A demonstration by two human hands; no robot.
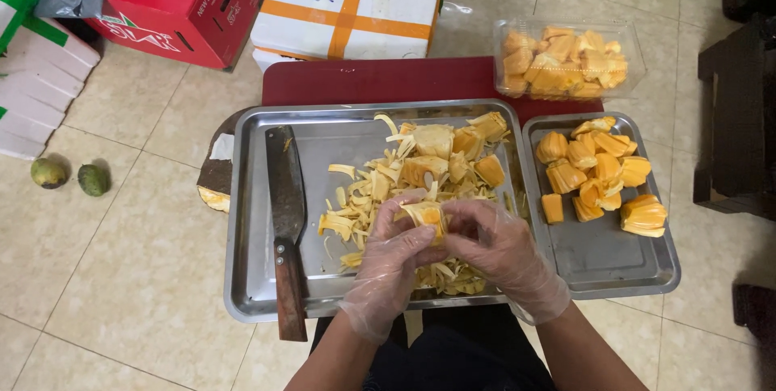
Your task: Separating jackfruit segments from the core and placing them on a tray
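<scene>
Here the left hand (386, 258) and right hand (493, 247), both gloved, close their fingertips on one jackfruit pod (427, 215) over the big tray (250, 278), so it seems best to peel the pale strands gently, keeping clear of the cleaver (286, 213)

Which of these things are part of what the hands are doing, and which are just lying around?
In use: left hand, right hand, jackfruit pod, scraps, big tray, small tray, tub, cleaver.

Lying about: cartons, two green fruits.
</scene>
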